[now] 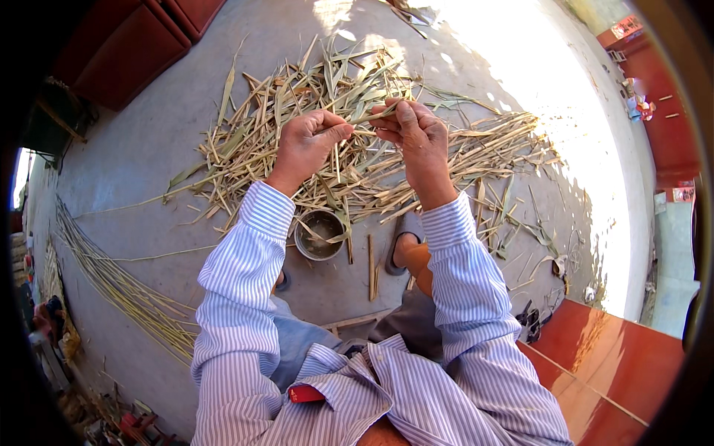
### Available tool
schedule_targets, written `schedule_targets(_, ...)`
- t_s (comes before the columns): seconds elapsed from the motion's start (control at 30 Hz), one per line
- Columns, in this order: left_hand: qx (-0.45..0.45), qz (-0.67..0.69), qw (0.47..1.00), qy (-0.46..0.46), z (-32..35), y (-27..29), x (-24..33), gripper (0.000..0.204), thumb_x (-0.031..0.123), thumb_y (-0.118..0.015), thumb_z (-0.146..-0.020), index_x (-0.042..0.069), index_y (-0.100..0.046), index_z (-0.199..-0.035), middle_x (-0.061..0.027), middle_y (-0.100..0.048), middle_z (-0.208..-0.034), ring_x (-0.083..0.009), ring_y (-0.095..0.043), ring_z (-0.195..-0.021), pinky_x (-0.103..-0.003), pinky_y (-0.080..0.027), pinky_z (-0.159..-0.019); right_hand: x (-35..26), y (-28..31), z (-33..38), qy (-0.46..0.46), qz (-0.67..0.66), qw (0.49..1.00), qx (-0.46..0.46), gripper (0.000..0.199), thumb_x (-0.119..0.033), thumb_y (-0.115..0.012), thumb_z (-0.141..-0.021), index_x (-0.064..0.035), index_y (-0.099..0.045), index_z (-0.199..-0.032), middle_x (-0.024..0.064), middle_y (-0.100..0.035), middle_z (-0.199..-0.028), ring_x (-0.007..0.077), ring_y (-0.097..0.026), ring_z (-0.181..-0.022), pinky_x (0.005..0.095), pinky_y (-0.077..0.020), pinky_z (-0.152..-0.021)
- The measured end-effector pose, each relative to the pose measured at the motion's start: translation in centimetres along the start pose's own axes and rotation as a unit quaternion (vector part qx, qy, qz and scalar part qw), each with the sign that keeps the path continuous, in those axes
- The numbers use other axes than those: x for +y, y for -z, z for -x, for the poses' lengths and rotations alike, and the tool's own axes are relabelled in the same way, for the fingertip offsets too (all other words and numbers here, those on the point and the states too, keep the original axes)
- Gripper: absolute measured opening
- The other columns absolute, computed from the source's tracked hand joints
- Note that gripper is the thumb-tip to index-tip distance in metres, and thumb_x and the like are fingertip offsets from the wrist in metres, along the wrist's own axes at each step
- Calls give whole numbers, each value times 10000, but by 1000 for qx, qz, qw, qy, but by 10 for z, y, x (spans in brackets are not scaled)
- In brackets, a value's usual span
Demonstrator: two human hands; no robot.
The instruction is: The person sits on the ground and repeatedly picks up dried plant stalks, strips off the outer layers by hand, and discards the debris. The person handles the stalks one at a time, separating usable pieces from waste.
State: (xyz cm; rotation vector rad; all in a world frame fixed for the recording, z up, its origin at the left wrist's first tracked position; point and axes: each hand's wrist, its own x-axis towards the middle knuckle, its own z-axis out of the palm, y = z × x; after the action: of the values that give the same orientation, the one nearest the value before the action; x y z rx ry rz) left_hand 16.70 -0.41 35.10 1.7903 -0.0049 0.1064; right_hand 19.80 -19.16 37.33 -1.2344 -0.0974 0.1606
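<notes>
Between my two hands stretches a short greenish reed stalk (pixel 367 118) with leaf on it. My left hand (pixel 309 143) has its thumb and forefinger pinched at the stalk's left end. My right hand (pixel 421 135) grips the other end, its fingers curled and the thumb on top. Both hands are raised over a wide heap of dry reed stalks and leaves (pixel 253 149) on the grey floor. Below my left wrist stands a round metal bowl (pixel 300 241) that looks to hold murky water, with a few stalk pieces lying across its rim.
Short cut stalks (pixel 372 269) lie between my feet. A bundle of long thin stems (pixel 134 295) rests on the floor at left. Red furniture (pixel 134 56) stands at the far left, a shiny red surface (pixel 606 357) at near right. Strong sunlight whitens the floor at right.
</notes>
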Motion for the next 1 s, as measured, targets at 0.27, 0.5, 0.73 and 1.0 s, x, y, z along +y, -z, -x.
schedule_targets(0.27, 215, 224, 948, 69, -19, 63, -6, 202, 205, -754, -844, 38, -659, -903, -37, -684, -785, -97, -623, -721, -196, -450, -633, 5, 4, 1, -19, 7, 999, 25, 283, -199, -511, -1006, 51, -601, -1104, 137, -703, -964, 186, -707, -832, 245, -573, -675)
schedule_targets(0.5, 311, 372, 874, 32, -13, 127, -15, 215, 229, -768, -829, 73, -648, -915, -29, -677, -792, -137, -646, -756, -210, -401, -569, 4, 16, -4, 36, 37, 997, 58, 280, -185, -539, -993, 59, -611, -1110, 157, -698, -943, 211, -714, -818, 252, -586, -680)
schedule_targets(0.73, 289, -507, 798, -152, 0, 128, -20, 352, 377, -725, -815, 76, -648, -980, -49, -679, -933, -226, -593, -984, -413, -409, -869, -2, 24, -7, 41, 69, 995, 66, 249, -165, -535, -991, 60, -616, -1063, 138, -701, -877, 179, -707, -747, 238, -572, -641)
schedule_targets(1.0, -111, -103, 988, 35, -1, 65, -13, 230, 238, -725, -860, 32, -670, -948, -43, -700, -868, -102, -636, -823, -274, -506, -754, -10, 17, -4, 48, 62, 994, 75, 264, -195, -552, -988, 46, -619, -1071, 128, -699, -867, 173, -699, -730, 240, -567, -627)
